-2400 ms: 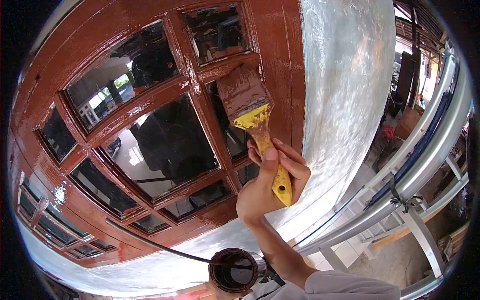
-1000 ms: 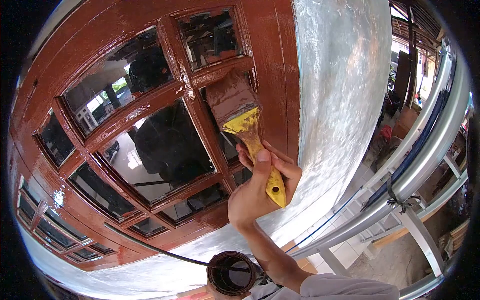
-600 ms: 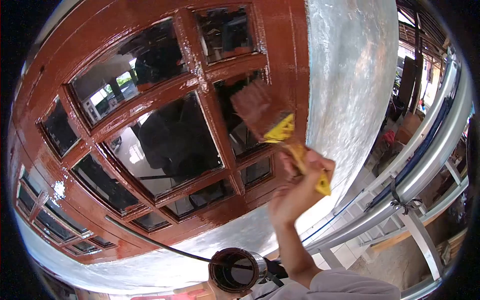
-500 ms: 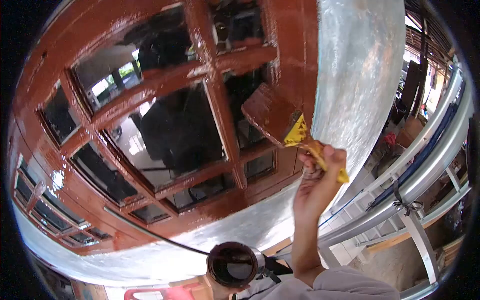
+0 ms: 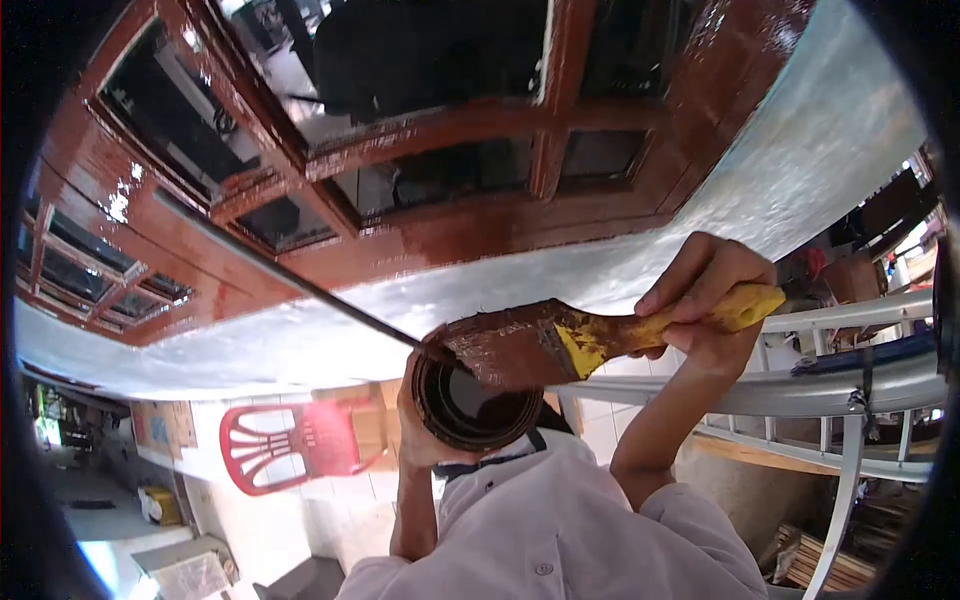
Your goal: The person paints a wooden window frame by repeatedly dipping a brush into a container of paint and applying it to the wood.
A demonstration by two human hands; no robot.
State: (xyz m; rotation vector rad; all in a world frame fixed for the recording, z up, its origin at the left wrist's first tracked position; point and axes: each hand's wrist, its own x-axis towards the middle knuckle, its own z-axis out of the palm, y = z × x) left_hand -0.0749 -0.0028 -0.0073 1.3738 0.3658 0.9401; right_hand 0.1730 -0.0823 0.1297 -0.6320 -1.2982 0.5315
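Observation:
My left hand (image 5: 412,432) is wrapped round the side of a can (image 5: 424,408), its rim coated in brown paint. Dark liquid paint shows inside. A long thin stick (image 5: 300,287) slants out of the can toward the upper left. In my right hand (image 5: 715,292) is a wide paintbrush (image 5: 510,345) with a yellow handle, held nearly level. Its bristles, covered in brown paint, lie over the can's mouth and hide part of the rim. Beyond both hands stands a glossy brown panelled frame (image 5: 440,235) with glass panes.
A pale grey wall (image 5: 400,290) borders the brown frame. A red plastic chair (image 5: 335,440) stands behind at the lower left. Metal ladder-like rails (image 5: 690,395) run along the right, beside stacked wood (image 5: 815,560).
My right hand has brought the paintbrush down from the brown frame to the can's mouth. The view has tilted down, showing more of the can, my left hand and the chair.

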